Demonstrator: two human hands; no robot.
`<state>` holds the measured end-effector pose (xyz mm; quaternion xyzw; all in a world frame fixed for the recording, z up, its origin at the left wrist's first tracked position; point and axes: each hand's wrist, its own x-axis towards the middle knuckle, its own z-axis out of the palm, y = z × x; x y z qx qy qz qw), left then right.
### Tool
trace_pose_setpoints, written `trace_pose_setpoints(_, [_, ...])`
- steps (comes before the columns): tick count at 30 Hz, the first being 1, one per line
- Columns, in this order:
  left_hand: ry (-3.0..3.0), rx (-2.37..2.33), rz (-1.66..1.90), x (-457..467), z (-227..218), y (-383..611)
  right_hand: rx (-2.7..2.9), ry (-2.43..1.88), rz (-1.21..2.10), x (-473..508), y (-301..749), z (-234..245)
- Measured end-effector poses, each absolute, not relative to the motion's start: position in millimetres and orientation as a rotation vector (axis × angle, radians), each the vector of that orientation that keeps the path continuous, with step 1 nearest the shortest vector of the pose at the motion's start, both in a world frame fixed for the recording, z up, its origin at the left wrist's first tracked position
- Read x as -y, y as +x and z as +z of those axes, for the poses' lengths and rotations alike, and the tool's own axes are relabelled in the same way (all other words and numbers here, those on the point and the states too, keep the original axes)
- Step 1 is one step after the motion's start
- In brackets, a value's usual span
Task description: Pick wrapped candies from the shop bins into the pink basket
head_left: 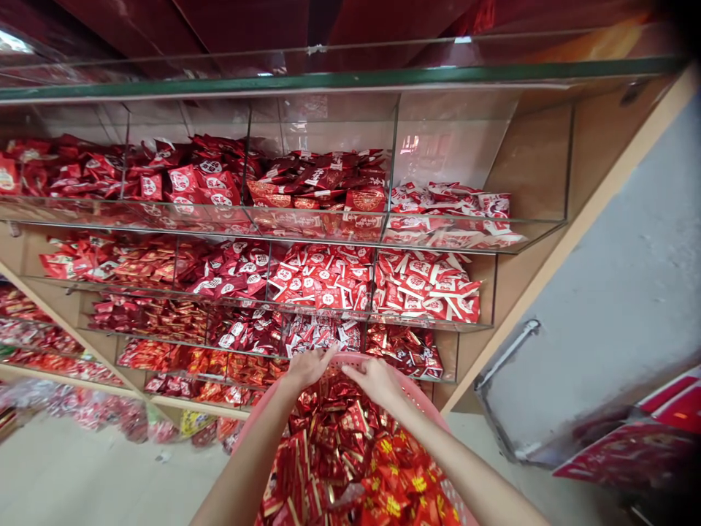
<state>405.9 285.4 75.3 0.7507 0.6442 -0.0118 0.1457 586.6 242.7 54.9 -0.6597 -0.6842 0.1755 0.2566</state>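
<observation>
Pink plastic basket (423, 406), heaped with red and gold foil-wrapped sweets (350, 456), rides high in front of you, its far edge brought up close to the tiered glass shelf bins (328, 223). Your left hand (307, 367) and right hand (377, 380) sit side by side on that far rim, fingers closed over it and thumbs turned towards each other. Gripping there, with both forearms running along the load, likely keeps the weight level and stops the heap from sliding. Between your wrists the sweets look glossy, crinkled and loosely piled, with yellow-printed wrappers nearest you. Just beyond your fingertips lies a bin of shiny red and gold packets (406, 352); above your grip, rows of red and white sachets (424, 285) fill the higher bins. Off beyond your right hand, a grey wall (629, 292) closes the scene.
</observation>
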Motion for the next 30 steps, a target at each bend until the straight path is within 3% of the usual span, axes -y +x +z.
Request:
trace_pose_setpoints(5, [2.165,-1.836,-0.003,-286.3,74.6,405.3,1.681,-1.876,0.323,-271.0,626.6,64.3])
trace_pose_setpoints(12, [2.169,-1.825,0.022,-286.1,73.3,404.5,1.478,-2.151,0.726,-318.9,655.9,25.9])
trace_pose_setpoints(30, [2.229,-1.861,0.038,-286.6,67.7,403.1,1.429,-1.933,0.869,-328.8,665.0,-27.2])
